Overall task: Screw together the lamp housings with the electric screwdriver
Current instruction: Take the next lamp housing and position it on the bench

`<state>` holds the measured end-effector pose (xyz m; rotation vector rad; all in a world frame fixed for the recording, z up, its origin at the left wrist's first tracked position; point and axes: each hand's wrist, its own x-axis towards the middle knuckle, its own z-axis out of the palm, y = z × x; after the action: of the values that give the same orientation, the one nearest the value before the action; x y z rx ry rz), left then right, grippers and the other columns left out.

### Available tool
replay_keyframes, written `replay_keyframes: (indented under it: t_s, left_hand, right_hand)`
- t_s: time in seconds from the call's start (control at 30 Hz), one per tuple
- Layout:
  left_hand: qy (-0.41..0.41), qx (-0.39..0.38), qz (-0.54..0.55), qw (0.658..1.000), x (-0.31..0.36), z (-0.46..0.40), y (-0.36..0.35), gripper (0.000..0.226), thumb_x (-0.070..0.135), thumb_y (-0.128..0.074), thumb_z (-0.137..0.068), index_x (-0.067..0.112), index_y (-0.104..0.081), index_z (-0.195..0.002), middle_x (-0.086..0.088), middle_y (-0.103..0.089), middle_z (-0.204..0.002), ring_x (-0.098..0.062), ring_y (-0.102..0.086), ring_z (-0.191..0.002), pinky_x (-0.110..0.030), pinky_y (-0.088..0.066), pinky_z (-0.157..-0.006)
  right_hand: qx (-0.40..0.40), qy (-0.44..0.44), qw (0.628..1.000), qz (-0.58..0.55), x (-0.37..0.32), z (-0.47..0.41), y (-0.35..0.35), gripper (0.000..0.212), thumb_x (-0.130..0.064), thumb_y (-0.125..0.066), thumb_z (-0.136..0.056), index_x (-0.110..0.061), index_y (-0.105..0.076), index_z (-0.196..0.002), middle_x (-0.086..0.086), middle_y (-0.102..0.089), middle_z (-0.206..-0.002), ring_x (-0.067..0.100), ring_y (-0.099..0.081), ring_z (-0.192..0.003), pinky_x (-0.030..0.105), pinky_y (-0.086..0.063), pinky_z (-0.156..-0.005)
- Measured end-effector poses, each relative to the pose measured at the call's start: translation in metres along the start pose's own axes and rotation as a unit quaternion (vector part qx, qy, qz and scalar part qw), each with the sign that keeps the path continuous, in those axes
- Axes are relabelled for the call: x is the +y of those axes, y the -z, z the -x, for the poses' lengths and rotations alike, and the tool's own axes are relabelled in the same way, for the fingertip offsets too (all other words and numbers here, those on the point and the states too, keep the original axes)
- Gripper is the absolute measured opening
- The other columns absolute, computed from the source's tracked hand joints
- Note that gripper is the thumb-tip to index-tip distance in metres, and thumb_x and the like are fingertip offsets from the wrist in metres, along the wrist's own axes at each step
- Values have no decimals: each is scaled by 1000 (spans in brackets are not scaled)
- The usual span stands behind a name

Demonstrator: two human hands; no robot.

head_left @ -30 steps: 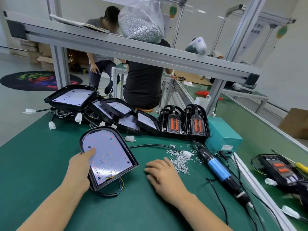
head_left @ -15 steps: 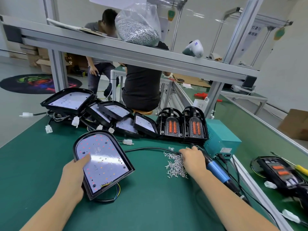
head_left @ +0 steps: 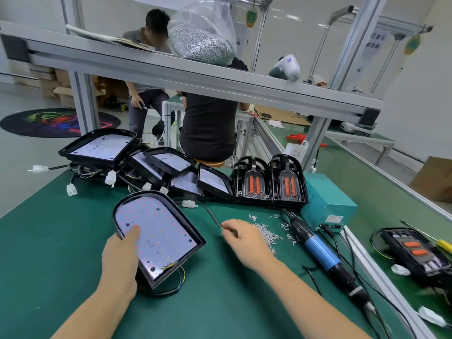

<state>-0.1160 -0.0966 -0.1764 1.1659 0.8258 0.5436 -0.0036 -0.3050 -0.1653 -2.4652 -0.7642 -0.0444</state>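
Note:
A black lamp housing (head_left: 159, 231) with a white LED board lies tilted on the green mat (head_left: 49, 241). My left hand (head_left: 119, 260) grips its near left edge, thumb on the board. My right hand (head_left: 247, 241) hovers just right of the housing with its fingertips pinched together, apparently on a small screw that is blurred. Loose screws (head_left: 267, 234) are scattered right behind that hand. The blue electric screwdriver (head_left: 318, 250) lies on the mat to the right, untouched.
Several more LED housings (head_left: 168, 165) are piled at the back, beside two back shells with orange inserts (head_left: 269, 184). A teal power box (head_left: 327, 199) stands at the right. Another shell (head_left: 415, 253) and a yellow screwdriver (head_left: 444, 244) lie beyond the rail. A bag of screws (head_left: 203, 37) sits on the shelf.
My right hand went from the mat to the screw pile, then drew back left towards the housing with fingertips pinched. My left hand kept hold of the housing.

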Motion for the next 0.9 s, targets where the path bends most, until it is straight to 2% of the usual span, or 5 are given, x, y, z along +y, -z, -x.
replay_keyframes:
  t_s: [0.17,0.33,0.57,0.73,0.9]
  left_hand:
    - [-72,82,-267,957,-4,4,-10,58,17,-68,-81,0,-42,-129,-19,-39,-142,-38,-36,-130,-52,-26,-108]
    - [-139,79,-345,925,-13,14,-12,77,15,-69,-76,5,-26,-139,-11,-23,-152,-30,-20,-140,-49,-12,-113]
    - [-170,76,-362,914,-16,10,-5,86,16,-72,-76,11,-20,-144,-4,-10,-158,-26,-11,-143,-48,-6,-113]
    - [-190,60,-352,914,-16,16,-3,94,39,-60,-65,14,-20,-147,-3,-9,-158,-22,-9,-143,-45,-3,-113]
    - [-188,77,-355,912,-15,14,-3,79,15,-70,-80,14,-26,-146,-3,-12,-158,-22,-9,-144,-43,-3,-114]
  right_hand:
    - [-39,-33,999,11,-8,4,-22,25,-26,-50,-98,-12,-67,-110,11,-62,-107,29,-56,-103,32,-41,-83]
    - [-5,-39,999,-5,-14,-3,-29,27,-27,-51,-98,-14,-65,-117,11,-57,-106,28,-55,-101,32,-38,-81]
    - [45,-51,997,25,-3,-1,-20,39,-35,-41,-103,-11,-58,-128,7,-56,-130,26,-45,-121,32,-32,-103]
    - [47,-240,964,103,29,0,7,67,-51,-26,-103,-5,-25,-151,12,-22,-159,26,-17,-146,39,-15,-119]
    - [12,-327,937,119,60,0,17,81,-64,-23,-98,-3,-23,-151,14,-21,-159,28,-19,-146,43,-17,-118]
